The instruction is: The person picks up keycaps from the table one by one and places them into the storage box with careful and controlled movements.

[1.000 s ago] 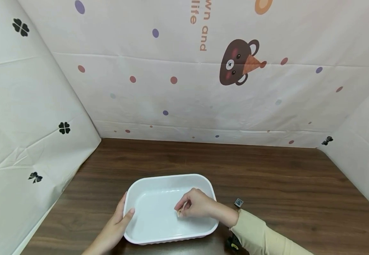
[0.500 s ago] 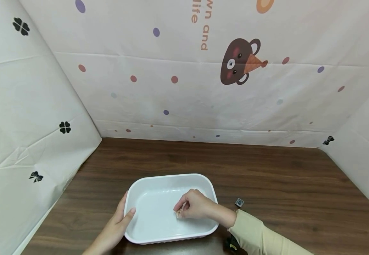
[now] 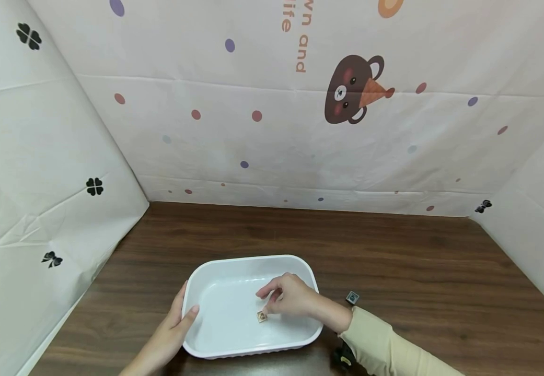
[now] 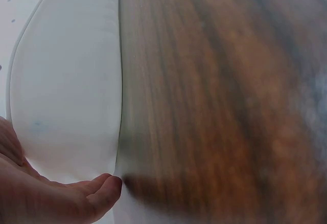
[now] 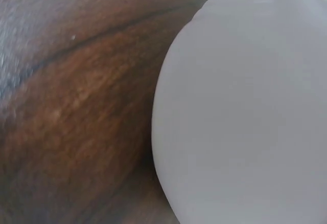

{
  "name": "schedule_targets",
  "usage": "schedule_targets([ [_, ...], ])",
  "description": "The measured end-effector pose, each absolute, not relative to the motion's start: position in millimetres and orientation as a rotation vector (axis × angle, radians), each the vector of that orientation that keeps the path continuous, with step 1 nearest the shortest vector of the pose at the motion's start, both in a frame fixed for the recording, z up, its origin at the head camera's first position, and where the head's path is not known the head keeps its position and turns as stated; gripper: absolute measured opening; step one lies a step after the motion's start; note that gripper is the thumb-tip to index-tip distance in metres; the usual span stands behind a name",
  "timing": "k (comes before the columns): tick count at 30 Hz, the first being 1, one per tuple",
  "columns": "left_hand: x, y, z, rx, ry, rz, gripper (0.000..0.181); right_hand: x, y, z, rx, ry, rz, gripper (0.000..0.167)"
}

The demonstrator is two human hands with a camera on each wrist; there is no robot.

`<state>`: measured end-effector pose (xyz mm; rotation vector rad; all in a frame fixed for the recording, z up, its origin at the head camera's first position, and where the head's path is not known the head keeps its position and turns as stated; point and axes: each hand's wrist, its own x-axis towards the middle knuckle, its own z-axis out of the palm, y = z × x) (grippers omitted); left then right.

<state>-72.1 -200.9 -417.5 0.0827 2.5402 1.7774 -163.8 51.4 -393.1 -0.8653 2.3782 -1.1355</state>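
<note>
A white rectangular tray (image 3: 224, 334) with rounded corners lies on the table in the head view. My left hand (image 3: 170, 331) grips its left side, thumb over the rim and fingers along the outer wall. In the left wrist view the fingers (image 4: 104, 196) press the outer wall. My right hand (image 3: 288, 297) is inside the tray, index finger and thumb spread apart. A small square tan block (image 3: 262, 316) with a dark mark sits on the tray floor just below the right thumb tip; whether they touch I cannot tell. The right wrist view shows no fingers, only the tray wall (image 5: 245, 111).
A small grey square block (image 3: 352, 297) with a dark marking lies on the brown wooden table (image 3: 417, 261), right of the tray. A black object (image 3: 344, 357) shows beneath the right sleeve. White patterned sheets (image 3: 272, 141) stand behind and at both sides.
The right index finger and thumb pinched the tan block before; now they have parted and lifted slightly, leaving it on the tray floor. The left hand and tray have stayed put.
</note>
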Motion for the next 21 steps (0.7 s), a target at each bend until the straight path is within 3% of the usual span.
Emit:
schedule_targets([
  [21, -72, -201, -416, 0.060, 2.545, 1.748, 0.060, -163, 77, -374, -0.890, 2.284, -1.400, 0.026],
])
